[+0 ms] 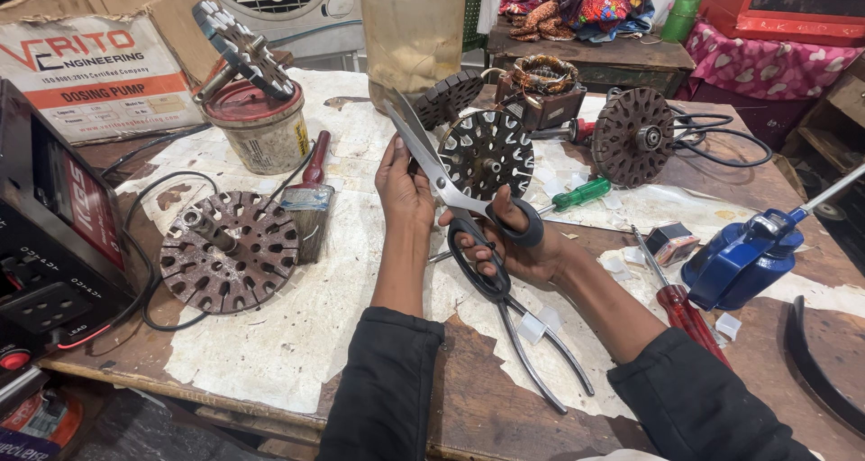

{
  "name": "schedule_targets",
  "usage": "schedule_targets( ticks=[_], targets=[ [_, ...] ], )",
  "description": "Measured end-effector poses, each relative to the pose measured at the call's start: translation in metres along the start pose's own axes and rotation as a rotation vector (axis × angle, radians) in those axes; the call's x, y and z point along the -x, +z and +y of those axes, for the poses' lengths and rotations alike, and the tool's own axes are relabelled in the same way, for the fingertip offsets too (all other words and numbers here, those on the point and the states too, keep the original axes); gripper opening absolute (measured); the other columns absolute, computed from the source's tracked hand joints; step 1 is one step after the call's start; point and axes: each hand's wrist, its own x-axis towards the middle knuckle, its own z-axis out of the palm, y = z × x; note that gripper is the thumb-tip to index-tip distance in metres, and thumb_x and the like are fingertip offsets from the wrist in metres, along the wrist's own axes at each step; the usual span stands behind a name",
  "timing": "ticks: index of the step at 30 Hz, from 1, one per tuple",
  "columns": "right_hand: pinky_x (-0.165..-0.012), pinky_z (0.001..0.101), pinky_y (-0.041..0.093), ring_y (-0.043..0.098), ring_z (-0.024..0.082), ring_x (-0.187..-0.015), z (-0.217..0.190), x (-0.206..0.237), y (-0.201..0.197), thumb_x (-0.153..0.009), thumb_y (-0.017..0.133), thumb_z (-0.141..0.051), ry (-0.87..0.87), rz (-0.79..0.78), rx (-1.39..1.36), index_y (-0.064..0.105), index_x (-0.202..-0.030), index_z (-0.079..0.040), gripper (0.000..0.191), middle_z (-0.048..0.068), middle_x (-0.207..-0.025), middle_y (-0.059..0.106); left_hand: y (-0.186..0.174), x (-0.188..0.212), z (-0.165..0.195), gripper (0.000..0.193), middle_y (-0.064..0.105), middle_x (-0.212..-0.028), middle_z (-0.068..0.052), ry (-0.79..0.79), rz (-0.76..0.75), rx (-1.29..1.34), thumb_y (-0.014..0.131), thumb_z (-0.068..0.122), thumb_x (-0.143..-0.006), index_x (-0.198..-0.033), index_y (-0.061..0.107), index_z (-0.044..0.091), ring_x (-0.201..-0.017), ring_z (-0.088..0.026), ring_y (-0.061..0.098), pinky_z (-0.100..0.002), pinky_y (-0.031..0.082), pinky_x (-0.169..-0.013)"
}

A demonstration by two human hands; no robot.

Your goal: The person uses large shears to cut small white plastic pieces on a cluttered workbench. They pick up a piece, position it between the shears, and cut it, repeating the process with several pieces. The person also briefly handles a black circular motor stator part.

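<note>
My right hand [518, 249] grips a large pair of black-handled scissors [437, 168], thumb and fingers through the loops, blades pointing up and left. My left hand [403, 186] is raised beside the blades, fingertips near them; whether it pinches something small is unclear. A dark round stator core [491, 153] stands just behind the scissors. Thin metal pliers handles [541, 353] lie on the table under my right wrist.
A rusty rotor disc [230, 249], a paint brush [309, 195] and a tin [261, 127] lie left. Right are a green screwdriver [581, 193], a red screwdriver [687, 312], a blue tool [743, 258], another disc [633, 135]. A black meter box [50, 236] stands at the left edge.
</note>
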Motion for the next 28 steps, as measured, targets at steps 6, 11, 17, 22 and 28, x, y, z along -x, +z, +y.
schedule_targets(
  ticks=[6,11,17,22,28],
  targets=[
    [-0.072,0.0355,0.057,0.061,0.016,-0.086,-0.002,-0.006,0.007,-0.076,0.052,-0.087,0.042,-0.102,-0.005,0.050,-0.139,-0.003,0.104,0.005,-0.097,0.058,0.004,0.003,0.003,0.024,0.073,-0.103,-0.015,-0.007,-0.005,-0.017,0.059,0.007,-0.102,-0.121,0.066,-0.005,-0.084,-0.016,0.074,-0.026,0.067,-0.072],
    [-0.073,0.0348,0.056,0.058,0.016,-0.084,0.001,-0.003,0.003,-0.084,0.049,-0.084,0.047,-0.109,-0.036,0.052,-0.141,-0.001,0.101,0.005,-0.098,0.057,0.005,0.004,0.005,0.026,0.075,-0.103,-0.014,-0.009,-0.100,0.051,0.059,0.005,-0.100,-0.122,0.069,-0.006,-0.079,-0.014,0.073,-0.022,0.063,-0.065],
    [-0.073,0.0344,0.055,0.058,0.015,-0.084,0.007,-0.008,0.001,-0.087,0.047,-0.081,0.027,-0.056,0.006,0.052,-0.138,-0.002,0.093,0.003,-0.098,0.057,0.007,0.005,0.003,0.024,0.074,-0.106,-0.015,-0.038,-0.010,0.066,0.059,0.008,-0.103,-0.121,0.066,-0.007,-0.085,-0.018,0.074,-0.028,0.066,-0.073],
    [-0.074,0.0330,0.055,0.059,0.015,-0.085,0.008,-0.008,-0.001,-0.088,0.047,-0.078,0.016,-0.021,0.032,0.052,-0.140,-0.003,0.091,0.002,-0.097,0.057,0.005,0.003,0.001,0.026,0.074,-0.105,-0.015,-0.037,-0.002,0.026,0.058,0.010,-0.103,-0.122,0.066,-0.007,-0.085,-0.019,0.074,-0.030,0.065,-0.073],
    [-0.075,0.0335,0.056,0.061,0.015,-0.087,0.010,-0.009,-0.008,-0.091,0.046,-0.077,0.014,-0.048,0.031,0.051,-0.141,-0.002,0.090,0.003,-0.098,0.058,-0.001,-0.001,-0.002,0.029,0.073,-0.110,-0.016,-0.034,-0.017,0.044,0.058,0.010,-0.104,-0.126,0.065,-0.007,-0.089,-0.019,0.074,-0.030,0.066,-0.076]
  ],
)
